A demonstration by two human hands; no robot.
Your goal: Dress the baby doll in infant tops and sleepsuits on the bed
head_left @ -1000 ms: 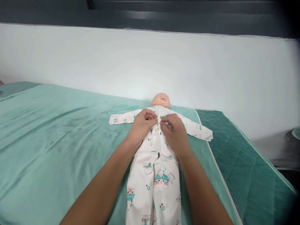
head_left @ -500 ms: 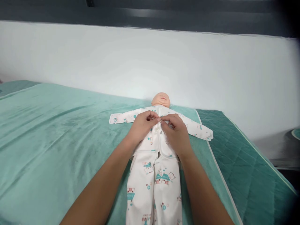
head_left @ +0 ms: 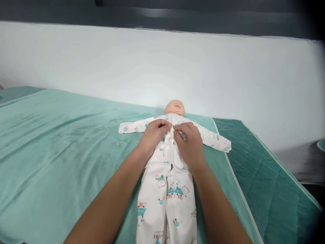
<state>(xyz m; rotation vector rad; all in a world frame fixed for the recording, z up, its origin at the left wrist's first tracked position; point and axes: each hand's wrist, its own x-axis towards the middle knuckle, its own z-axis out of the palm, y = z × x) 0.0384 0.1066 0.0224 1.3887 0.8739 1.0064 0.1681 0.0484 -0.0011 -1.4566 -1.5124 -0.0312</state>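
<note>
- Pinching one front edge of the white top with the left hand, thumb drawn in against the fingers, at chest height.
- Pinching at the facing edge with the right hand, fingertips nearly meeting those of the left; cannot tell, joined there or not, with the cloth mostly covered.
- Just below the fingertips, showing a pale button on one edge and a dark spot like a buttonhole on the other, side by side, apparently not fastened.
- Lower down, parting into a small gap at the hem; judged open there too.
- Towards the neck, lying together along the middle; perhaps closed, but too small to be sure.
- Worn by a doll, head near the white wall, flat on its back on the light green cover.
- Already on, by the look of it: both sleeves, spread wide, and printed trousers.
- Judged partly done: dressed all over, with at least the lower front unfastened.
</note>
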